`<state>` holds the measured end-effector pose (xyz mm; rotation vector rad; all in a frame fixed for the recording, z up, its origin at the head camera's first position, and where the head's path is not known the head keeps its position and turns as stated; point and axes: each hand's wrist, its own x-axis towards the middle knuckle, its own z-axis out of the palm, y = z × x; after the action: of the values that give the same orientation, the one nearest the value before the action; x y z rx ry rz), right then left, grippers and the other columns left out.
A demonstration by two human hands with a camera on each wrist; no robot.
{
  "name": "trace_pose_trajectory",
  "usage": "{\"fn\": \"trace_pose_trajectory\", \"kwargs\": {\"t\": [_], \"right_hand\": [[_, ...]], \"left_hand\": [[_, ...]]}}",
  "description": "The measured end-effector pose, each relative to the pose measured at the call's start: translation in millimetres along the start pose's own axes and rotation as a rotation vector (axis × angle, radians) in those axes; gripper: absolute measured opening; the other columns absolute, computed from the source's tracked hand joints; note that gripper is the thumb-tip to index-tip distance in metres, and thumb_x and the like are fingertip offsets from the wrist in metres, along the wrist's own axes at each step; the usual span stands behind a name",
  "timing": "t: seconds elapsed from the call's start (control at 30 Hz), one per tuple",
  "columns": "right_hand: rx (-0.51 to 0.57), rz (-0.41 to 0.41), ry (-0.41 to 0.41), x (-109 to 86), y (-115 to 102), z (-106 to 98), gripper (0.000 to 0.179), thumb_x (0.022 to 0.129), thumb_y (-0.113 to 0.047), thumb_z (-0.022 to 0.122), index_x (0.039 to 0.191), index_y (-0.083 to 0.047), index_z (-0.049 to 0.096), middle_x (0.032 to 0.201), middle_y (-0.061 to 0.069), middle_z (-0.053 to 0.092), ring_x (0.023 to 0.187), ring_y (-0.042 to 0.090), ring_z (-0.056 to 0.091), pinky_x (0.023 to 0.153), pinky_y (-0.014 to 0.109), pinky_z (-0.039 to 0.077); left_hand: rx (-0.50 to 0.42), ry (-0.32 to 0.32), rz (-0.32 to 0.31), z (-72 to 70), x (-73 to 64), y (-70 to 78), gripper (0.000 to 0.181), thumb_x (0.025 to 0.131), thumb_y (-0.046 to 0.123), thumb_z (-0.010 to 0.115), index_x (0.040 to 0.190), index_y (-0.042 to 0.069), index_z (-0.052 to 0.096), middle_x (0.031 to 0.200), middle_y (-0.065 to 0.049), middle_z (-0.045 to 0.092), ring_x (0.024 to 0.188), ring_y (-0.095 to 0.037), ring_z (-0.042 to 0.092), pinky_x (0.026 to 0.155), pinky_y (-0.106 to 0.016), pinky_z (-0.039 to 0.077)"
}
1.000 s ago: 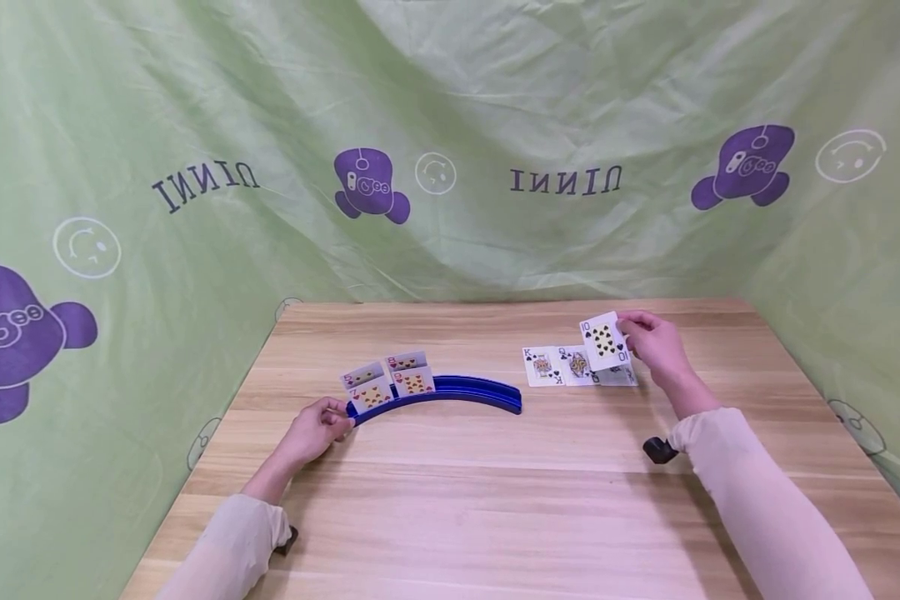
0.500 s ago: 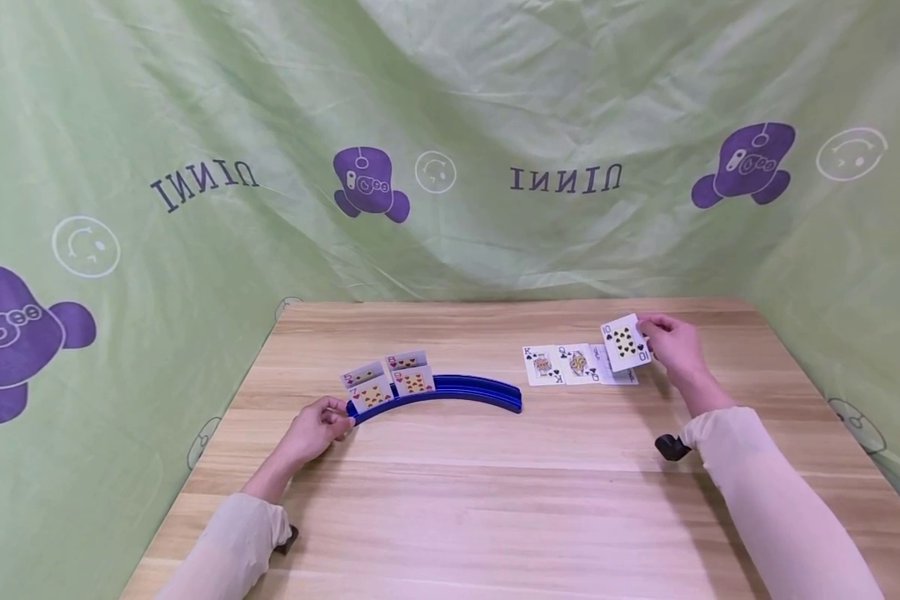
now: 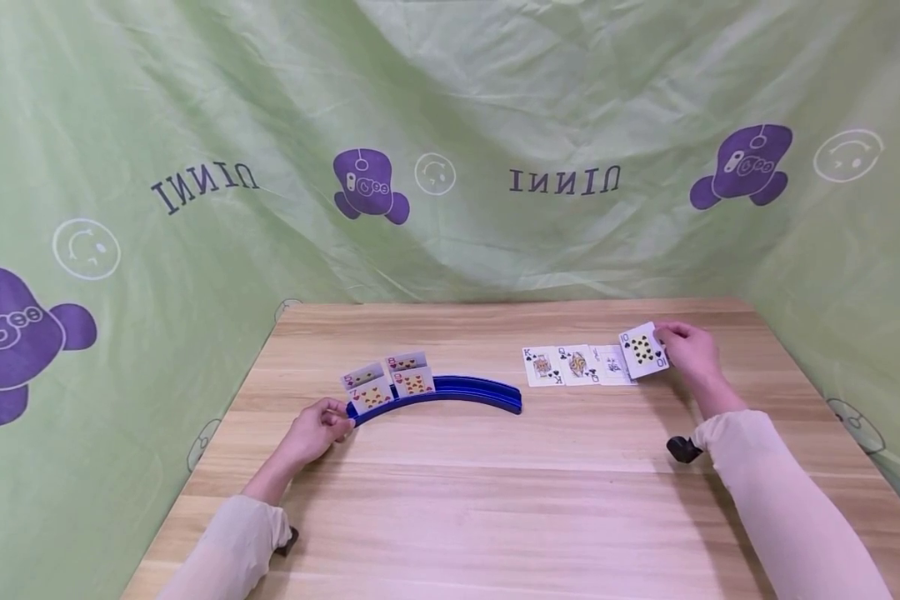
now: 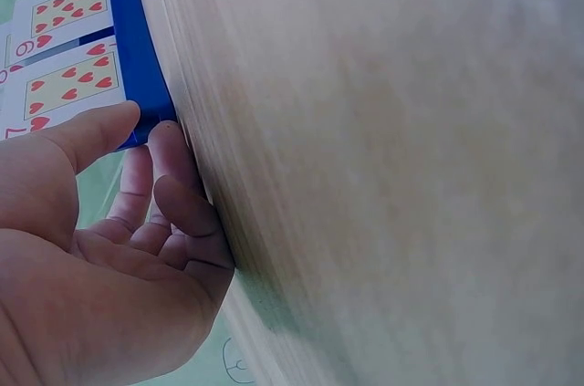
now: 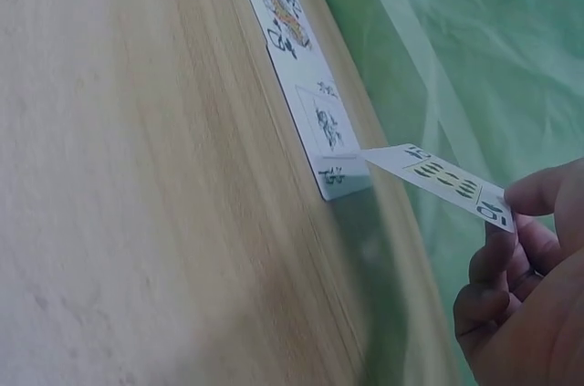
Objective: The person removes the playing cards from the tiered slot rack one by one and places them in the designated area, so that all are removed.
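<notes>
My right hand [image 3: 692, 357] pinches a black ten playing card [image 3: 643, 350] by its right edge between thumb and fingers. The card is tilted, held at the right end of a row on the table; the right wrist view shows it [image 5: 443, 183] raised above that row. At the left, thumb and fingers of my left hand [image 3: 317, 429] pinch the near left end of a curved blue card holder [image 3: 480, 392]. In the holder stand a seven of hearts [image 4: 73, 85] and a nine of hearts [image 4: 68, 10], with a five [image 3: 363, 375] and an eight [image 3: 407, 361] behind them.
Face up in the row lie a king [image 3: 542, 367], a queen [image 3: 577, 365] and a joker-like card [image 3: 611, 365], edges overlapping. The wooden table [image 3: 450, 500] ends at a green printed cloth [image 3: 450, 250] behind and on both sides.
My right hand has moved right with the ten, from over the queen and third card to the row's right end, uncovering the third card. The left hand and card holder have stayed put.
</notes>
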<state>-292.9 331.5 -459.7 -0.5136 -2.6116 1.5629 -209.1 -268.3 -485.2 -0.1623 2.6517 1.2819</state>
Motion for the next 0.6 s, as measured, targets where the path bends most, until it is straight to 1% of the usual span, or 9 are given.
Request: {"fn": "trace_pose_trajectory", "kwargs": {"t": [0.1, 0.2, 0.4, 0.6], "right_hand": [[-0.027, 0.015, 0.0, 0.0, 2.9, -2.2, 0.049, 0.101, -0.033, 0.05, 0.139, -0.003, 0.054, 0.134, 0.017, 0.057, 0.085, 0.001, 0.053, 0.069, 0.014, 0.047], [-0.048, 0.03, -0.002, 0.5, 5.6, -4.1, 0.049, 0.101, -0.032, 0.049, 0.14, -0.002, 0.053, 0.138, 0.022, 0.055, 0.085, 0.003, 0.053, 0.069, 0.014, 0.048], [-0.116, 0.035, 0.017, 3.4, 10.0, -6.8, 0.049, 0.101, -0.033, 0.049, 0.138, -0.002, 0.055, 0.136, 0.026, 0.058, 0.087, 0.009, 0.056, 0.068, 0.017, 0.046], [-0.162, 0.036, 0.018, 4.3, 14.0, -8.5, 0.048, 0.1, -0.031, 0.048, 0.136, 0.001, 0.057, 0.134, 0.028, 0.058, 0.097, 0.021, 0.056, 0.071, 0.022, 0.043]], "left_hand": [[-0.004, 0.003, 0.002, 0.2, 0.2, -0.6, 0.027, 0.091, 0.006, 0.065, 0.116, -0.003, 0.056, 0.093, -0.014, 0.071, 0.075, -0.016, 0.06, 0.065, -0.026, 0.048], [-0.007, 0.005, 0.003, 0.4, 0.8, -1.1, 0.027, 0.091, 0.005, 0.065, 0.116, -0.003, 0.056, 0.094, -0.014, 0.071, 0.075, -0.016, 0.061, 0.065, -0.026, 0.048], [-0.004, 0.009, 0.011, 1.1, 1.7, -2.2, 0.027, 0.091, 0.005, 0.064, 0.116, -0.003, 0.056, 0.094, -0.015, 0.071, 0.075, -0.016, 0.061, 0.065, -0.026, 0.049], [-0.003, 0.008, 0.012, 1.4, 1.5, -2.3, 0.027, 0.091, 0.004, 0.064, 0.116, -0.003, 0.056, 0.094, -0.015, 0.071, 0.075, -0.016, 0.062, 0.066, -0.027, 0.049]]}}
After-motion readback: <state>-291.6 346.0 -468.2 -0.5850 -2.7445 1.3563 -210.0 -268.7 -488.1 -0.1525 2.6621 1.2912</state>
